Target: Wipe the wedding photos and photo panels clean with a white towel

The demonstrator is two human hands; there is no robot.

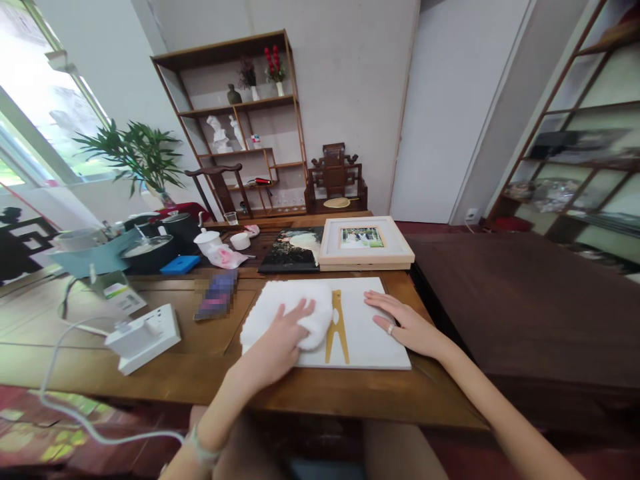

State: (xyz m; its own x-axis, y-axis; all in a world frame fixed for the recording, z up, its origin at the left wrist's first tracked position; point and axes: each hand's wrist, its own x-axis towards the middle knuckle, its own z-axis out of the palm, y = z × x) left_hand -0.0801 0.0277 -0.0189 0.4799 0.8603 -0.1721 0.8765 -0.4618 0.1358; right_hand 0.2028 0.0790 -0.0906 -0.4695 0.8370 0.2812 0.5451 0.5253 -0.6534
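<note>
Lying between left hand point(287, 328) and right hand point(403, 323), a gold A-shaped cutout point(342, 323) is seen on a white board point(367, 347), long axis fore-and-aft, left hand slightly nearer. Its left edge is met by fluffy white cloth point(273, 303), covered by the loosely spread left hand. Board's right side is touched by the unclenched right hand. Framed photo point(361, 238) is set beyond, on the bench point(350, 397).
</note>
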